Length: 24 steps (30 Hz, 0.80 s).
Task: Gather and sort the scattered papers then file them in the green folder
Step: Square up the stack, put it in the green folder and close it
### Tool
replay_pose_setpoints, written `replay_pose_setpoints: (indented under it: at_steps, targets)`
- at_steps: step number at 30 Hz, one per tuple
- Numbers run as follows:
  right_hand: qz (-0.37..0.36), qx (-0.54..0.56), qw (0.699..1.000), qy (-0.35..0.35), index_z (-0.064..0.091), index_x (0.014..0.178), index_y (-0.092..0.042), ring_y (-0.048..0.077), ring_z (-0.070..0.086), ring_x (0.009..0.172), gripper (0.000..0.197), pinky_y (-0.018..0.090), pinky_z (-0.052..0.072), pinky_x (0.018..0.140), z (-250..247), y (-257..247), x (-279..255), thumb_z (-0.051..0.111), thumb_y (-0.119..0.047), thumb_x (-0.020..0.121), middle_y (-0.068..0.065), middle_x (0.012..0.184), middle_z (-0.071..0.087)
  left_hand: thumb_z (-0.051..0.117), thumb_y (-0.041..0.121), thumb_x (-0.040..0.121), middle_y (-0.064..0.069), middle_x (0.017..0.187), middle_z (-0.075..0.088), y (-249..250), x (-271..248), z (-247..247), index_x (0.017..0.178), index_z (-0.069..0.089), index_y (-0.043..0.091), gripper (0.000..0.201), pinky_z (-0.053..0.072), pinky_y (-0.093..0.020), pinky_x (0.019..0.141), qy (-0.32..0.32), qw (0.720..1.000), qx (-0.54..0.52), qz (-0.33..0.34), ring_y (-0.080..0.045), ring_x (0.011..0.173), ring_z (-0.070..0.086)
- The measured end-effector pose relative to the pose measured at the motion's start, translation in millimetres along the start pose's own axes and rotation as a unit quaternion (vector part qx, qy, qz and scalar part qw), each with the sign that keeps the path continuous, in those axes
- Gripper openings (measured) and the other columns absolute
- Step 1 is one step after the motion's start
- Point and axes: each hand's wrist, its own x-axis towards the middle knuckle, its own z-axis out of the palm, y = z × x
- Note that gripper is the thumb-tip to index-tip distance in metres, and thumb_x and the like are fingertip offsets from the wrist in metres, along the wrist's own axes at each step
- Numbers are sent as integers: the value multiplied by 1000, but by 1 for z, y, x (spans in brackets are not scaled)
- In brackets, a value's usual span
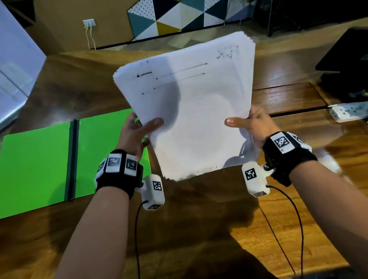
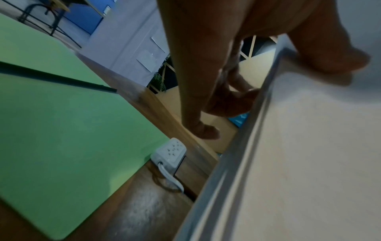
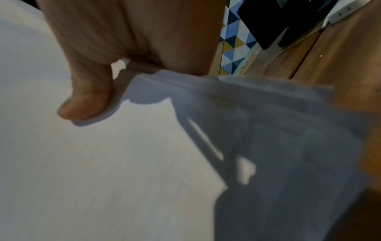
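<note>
both hands lift the paper stack beside the open folder

forearms reach out from the bottom of the head view, each wrist strapped with a black band and white tagged blocks. between them the stack of papers (image 1: 194,113) is held up off the wooden table (image 1: 193,223), its sheets slightly fanned at the far edge, with faint lines of print on the top page. left hand (image 1: 136,133) grips the stack's left edge, thumb pressed flat on the top sheet and fingers curled beneath; the left wrist view shows those fingers (image 2: 233,101) bent under the paper edge. right hand (image 1: 252,122) pinches the right edge the same way, thumb on top; how its fingers lie underneath cannot be told. green folder (image 1: 35,165) lies open and flat on the table, just left of the stack, partly under the left hand. white power strip (image 1: 355,110) sits at the far right, near a black device (image 1: 359,51).
</note>
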Motion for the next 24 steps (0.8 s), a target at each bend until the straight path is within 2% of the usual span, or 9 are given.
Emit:
replay_pose_setpoints:
  at_steps: [3,5,7,9,12,15,19,22,24]
  targets:
    - [7,2,1000,6,68,98,-11,10,72,87,30,20,55,72,-3,5,0,64,11,79,-7,89,76,82,21,53,5,63,70,-12,-5,7,95,66,9,47,40,-22,48,-14,999,38,-26,-9,47,59]
    - [14,-5,1000,19,69,98,-13,10,72,88,31,23,55,76,-2,10,1,66,9,77,-7,90,76,79,13,57,8,75,73,-15,-7,14,101,66,14,45,50,-24,70,-25,999,21,-9,-16,73,64]
    - [15,-20,999,42,68,98,-15,11,70,90,32,29,53,82,0,16,2,66,9,77,-7,92,76,74,-2,71,7,77,70,-16,-8,20,110,62,9,43,49,-22,71,8,999,42,8,-18,74,59]
    - [18,-27,996,80,65,105,-13,14,68,92,38,31,52,83,4,19,5,63,14,79,-4,96,73,77,-2,68,-3,88,67,-18,-7,25,105,63,8,41,45,-23,75,53,995,71,36,-18,82,57]
    - [1,-8,990,138,61,117,-6,16,66,95,45,24,54,77,12,13,7,64,14,77,0,103,70,80,2,68,-6,91,61,-23,-8,32,93,59,8,32,42,-3,56,80,981,160,82,-16,82,52]
    - [-13,1,987,159,63,112,-8,12,65,94,41,21,53,76,15,8,5,68,10,75,-5,100,70,80,3,69,-5,85,62,-29,-10,32,89,61,8,28,42,-4,54,103,975,165,106,-11,74,54]
    - [-20,-1,992,127,63,102,-19,18,66,97,42,32,54,85,13,12,-2,71,9,73,-2,99,70,82,1,65,2,94,67,-35,-15,28,98,64,9,38,47,-5,67,114,978,125,123,17,69,60]
    - [-14,48,989,142,53,124,-10,17,66,101,61,22,55,75,11,19,-4,75,4,70,3,108,69,86,9,55,-4,103,66,-33,-13,32,111,57,-2,65,50,-9,71,148,974,72,155,0,83,63]
    - [-28,101,978,179,43,133,-14,18,64,106,68,24,53,79,11,20,-2,73,1,74,5,116,65,84,8,56,-3,96,62,-27,-10,39,111,48,0,66,52,-14,66,170,972,20,162,0,77,60]
